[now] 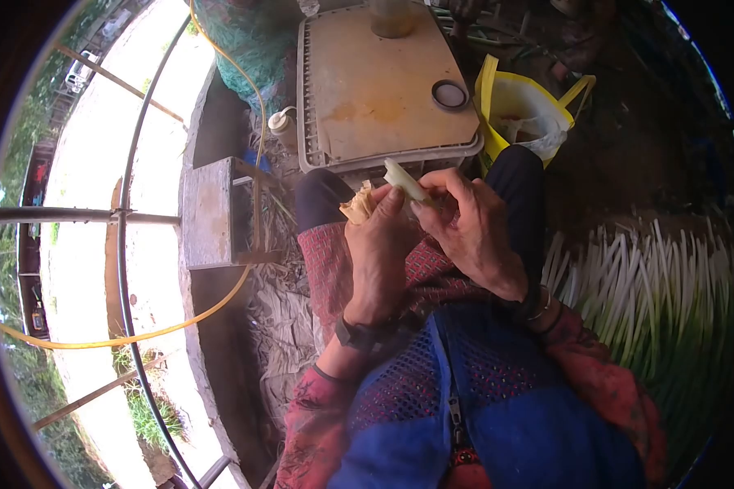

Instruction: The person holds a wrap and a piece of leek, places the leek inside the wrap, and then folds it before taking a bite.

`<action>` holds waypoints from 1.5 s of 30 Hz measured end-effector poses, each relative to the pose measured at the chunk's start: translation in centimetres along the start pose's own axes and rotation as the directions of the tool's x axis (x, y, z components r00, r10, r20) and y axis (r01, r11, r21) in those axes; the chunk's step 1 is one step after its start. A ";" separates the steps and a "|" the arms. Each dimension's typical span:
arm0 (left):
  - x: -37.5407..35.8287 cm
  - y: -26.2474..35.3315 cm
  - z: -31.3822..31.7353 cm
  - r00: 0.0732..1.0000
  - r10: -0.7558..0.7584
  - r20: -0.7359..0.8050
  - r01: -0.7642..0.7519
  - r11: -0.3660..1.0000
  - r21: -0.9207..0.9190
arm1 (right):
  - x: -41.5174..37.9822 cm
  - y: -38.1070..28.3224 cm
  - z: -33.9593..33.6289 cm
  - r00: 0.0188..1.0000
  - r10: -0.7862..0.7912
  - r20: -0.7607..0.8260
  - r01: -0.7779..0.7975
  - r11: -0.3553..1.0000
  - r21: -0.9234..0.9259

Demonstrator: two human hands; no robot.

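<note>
Above my lap, my left hand (377, 253) is closed around a crumpled tan, papery-looking piece (357, 205) that sticks out beside the thumb. Between both hands lies a pale green-white strip (404, 180), its far end jagged; its kind is unclear. The left thumb presses against that strip. With bent fingers, my right hand (483, 232) pinches its near end, and the fingertips hide part of it. A dark band circles the left wrist, a bracelet the right.
A scuffed plastic lid or table (383, 90) stands ahead, bearing a jar (391, 18) and a round dark cap (449, 95). Right of it sits a yellow-handled bag (514, 90). Many spring onions (644, 285) lie to my right. A wooden box (212, 213) and yellow hose (179, 328) are left.
</note>
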State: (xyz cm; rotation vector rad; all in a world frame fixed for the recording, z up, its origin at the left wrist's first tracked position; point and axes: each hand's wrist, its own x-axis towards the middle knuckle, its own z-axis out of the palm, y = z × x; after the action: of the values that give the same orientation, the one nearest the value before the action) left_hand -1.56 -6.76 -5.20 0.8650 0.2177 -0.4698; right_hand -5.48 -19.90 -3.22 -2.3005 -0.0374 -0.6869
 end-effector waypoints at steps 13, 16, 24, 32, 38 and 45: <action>-1.4 0.5 0.5 0.998 0.067 -0.018 -0.065 0.993 0.101 | -0.1 -0.5 -0.4 1.000 -0.017 0.018 0.017 0.999 0.039; -1.4 0.3 0.4 0.996 0.093 -0.002 -0.092 0.989 0.119 | -0.1 -0.6 -0.4 1.000 -0.015 0.004 0.015 0.999 0.039; -1.9 0.7 1.0 0.993 0.109 -0.036 -0.105 0.990 0.096 | 0.2 -0.8 -0.6 0.998 0.066 0.015 -0.068 0.993 0.100; -1.1 0.3 -1.1 0.984 -0.045 0.172 0.038 0.998 0.039 | 0.8 -1.4 -1.8 0.852 0.420 0.314 -0.523 0.712 0.469; -1.0 0.1 -1.1 0.981 -0.073 0.177 0.078 0.997 -0.023 | 0.8 -1.6 -1.9 0.849 0.421 0.320 -0.527 0.718 0.454; -1.1 0.3 0.1 0.998 0.031 0.045 -0.025 0.991 -0.129 | 0.7 -2.0 -2.0 0.818 0.395 0.418 -0.552 0.744 0.376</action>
State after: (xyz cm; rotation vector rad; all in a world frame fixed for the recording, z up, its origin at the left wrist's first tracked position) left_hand -2.38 -6.35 -4.58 0.7295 0.1902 -0.4447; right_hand -6.27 -19.81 -0.40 -1.7879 0.2141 -0.0180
